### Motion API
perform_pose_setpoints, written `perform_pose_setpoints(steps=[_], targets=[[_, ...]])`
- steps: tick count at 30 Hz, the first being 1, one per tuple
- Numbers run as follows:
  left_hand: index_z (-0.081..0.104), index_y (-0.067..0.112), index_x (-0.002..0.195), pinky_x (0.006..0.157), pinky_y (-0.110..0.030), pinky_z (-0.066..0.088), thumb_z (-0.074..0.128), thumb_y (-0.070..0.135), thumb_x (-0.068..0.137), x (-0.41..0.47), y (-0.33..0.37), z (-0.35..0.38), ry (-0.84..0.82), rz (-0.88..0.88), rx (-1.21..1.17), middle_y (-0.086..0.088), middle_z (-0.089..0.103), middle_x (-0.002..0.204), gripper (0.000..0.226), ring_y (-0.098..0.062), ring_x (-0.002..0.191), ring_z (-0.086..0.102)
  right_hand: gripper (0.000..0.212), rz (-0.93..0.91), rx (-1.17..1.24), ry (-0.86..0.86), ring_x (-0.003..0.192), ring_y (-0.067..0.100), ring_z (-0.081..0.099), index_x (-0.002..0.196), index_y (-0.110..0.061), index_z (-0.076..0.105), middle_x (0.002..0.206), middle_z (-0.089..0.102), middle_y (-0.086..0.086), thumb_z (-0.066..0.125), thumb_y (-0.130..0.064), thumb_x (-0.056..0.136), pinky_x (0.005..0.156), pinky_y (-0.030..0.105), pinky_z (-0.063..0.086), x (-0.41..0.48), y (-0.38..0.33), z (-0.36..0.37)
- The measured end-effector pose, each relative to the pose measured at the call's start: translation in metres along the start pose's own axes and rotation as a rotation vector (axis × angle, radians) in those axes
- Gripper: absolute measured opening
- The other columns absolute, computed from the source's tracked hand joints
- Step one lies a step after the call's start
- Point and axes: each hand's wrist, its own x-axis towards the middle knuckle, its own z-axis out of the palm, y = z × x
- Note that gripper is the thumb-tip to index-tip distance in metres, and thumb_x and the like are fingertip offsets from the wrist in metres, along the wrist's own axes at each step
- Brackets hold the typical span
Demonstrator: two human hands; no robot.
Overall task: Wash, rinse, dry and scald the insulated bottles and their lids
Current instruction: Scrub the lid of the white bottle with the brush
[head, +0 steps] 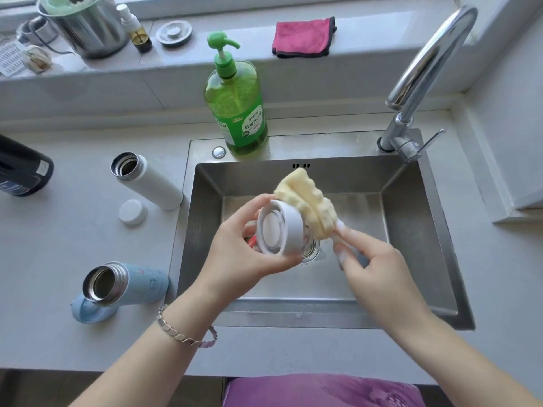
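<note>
white lid [279, 230] — yellow sponge [305, 201] — green soap bottle [238, 107], pink cloth [302, 36]

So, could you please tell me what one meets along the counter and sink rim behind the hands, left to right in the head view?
Dark container → white bottle → green pump bottle → faucet. The loose white lid overlaps the white bottle, so it is left out.

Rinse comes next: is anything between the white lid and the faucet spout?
Only the yellow sponge, held by the right hand, sits against the lid on the faucet side. The left hand grips the lid.
</note>
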Motion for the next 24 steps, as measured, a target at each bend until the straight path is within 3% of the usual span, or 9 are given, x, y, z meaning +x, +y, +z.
perform_pose_setpoints(steps=[2,4,6,9,14,16,19,22,24], targets=[[0.056,0.042,0.105,0.069,-0.018,0.054,0.088,0.003,0.056,0.000,0.001,0.001,-0.043,0.003,-0.009,0.001,0.060,0.100,0.071,-0.014,0.084,0.068,0.038,0.068,0.027,-0.030,0.052,0.011,0.042,0.117,-0.040,0.059,0.057,0.060,-0.018,0.051,-0.013,0.092,0.056,0.020,0.038,0.010,0.006,-0.007],[0.051,0.045,0.108,0.074,-0.022,0.055,0.087,0.005,0.058,0.002,-0.002,0.000,-0.068,-0.029,-0.018,-0.002,0.059,0.104,0.074,-0.020,0.087,0.068,0.039,0.076,0.113,-0.028,0.047,0.005,0.032,0.110,-0.045,0.052,0.050,0.049,-0.015,0.052,-0.011,0.092,0.047,0.013,0.030,0.009,0.007,-0.012],[0.047,0.047,0.112,0.078,-0.025,0.055,0.087,0.007,0.058,0.002,-0.007,-0.002,-0.084,-0.064,-0.035,-0.007,0.061,0.105,0.078,-0.020,0.089,0.067,0.036,0.107,0.240,-0.029,0.045,0.004,0.030,0.105,-0.047,0.055,0.058,0.044,-0.009,0.054,-0.013,0.091,0.045,0.013,0.029,0.001,0.004,-0.016],[0.045,0.044,0.114,0.070,-0.023,0.054,0.083,-0.001,0.062,0.000,-0.011,-0.002,-0.127,-0.117,-0.065,-0.011,0.059,0.108,0.078,-0.020,0.090,0.065,0.037,0.078,0.204,-0.086,0.045,0.005,0.029,0.113,-0.044,0.056,0.058,0.045,-0.011,0.054,-0.015,0.092,0.045,0.014,0.027,-0.008,0.005,-0.017],[0.058,0.039,0.097,0.061,-0.035,0.057,0.077,0.036,0.070,0.000,-0.005,0.007,-0.053,-0.178,-0.210,-0.014,0.060,0.105,0.033,-0.025,0.086,0.065,0.056,-0.111,-0.021,-0.077,0.063,0.015,0.048,0.092,-0.069,0.051,0.077,0.059,-0.003,0.055,-0.014,0.091,0.059,0.024,0.038,-0.023,0.007,-0.016],[0.055,0.036,0.102,0.067,-0.039,0.058,0.081,0.041,0.065,-0.001,-0.009,0.006,0.012,-0.143,-0.142,-0.009,0.061,0.108,0.045,-0.021,0.090,0.065,0.055,-0.134,-0.039,-0.094,0.059,0.009,0.048,0.100,-0.062,0.053,0.074,0.059,-0.004,0.055,-0.009,0.091,0.053,0.016,0.033,-0.025,0.006,-0.017],[0.054,0.036,0.105,0.081,-0.030,0.056,0.083,0.044,0.046,-0.004,-0.017,0.005,0.071,-0.064,-0.007,0.008,0.062,0.112,0.066,-0.011,0.095,0.065,0.041,-0.013,0.012,-0.106,0.044,0.006,0.039,0.113,-0.043,0.059,0.063,0.055,-0.005,0.053,-0.009,0.092,0.046,0.012,0.027,-0.010,0.014,-0.021],[0.061,0.045,0.097,0.084,-0.024,0.053,0.086,0.036,0.042,-0.004,-0.020,0.007,0.065,0.008,0.061,0.008,0.059,0.116,0.061,-0.007,0.100,0.062,0.037,-0.043,-0.049,-0.095,0.051,0.010,0.042,0.111,-0.041,0.063,0.063,0.052,-0.005,0.052,-0.011,0.092,0.051,0.025,0.033,-0.009,0.010,-0.015],[0.064,0.046,0.091,0.078,-0.020,0.052,0.085,0.024,0.043,-0.003,-0.020,0.007,0.068,0.018,0.010,0.009,0.067,0.100,0.056,-0.005,0.091,0.064,0.033,-0.169,-0.103,-0.125,0.063,0.015,0.048,0.109,-0.041,0.060,0.072,0.055,-0.003,0.049,-0.017,0.089,0.059,0.030,0.039,-0.021,0.000,-0.005]])
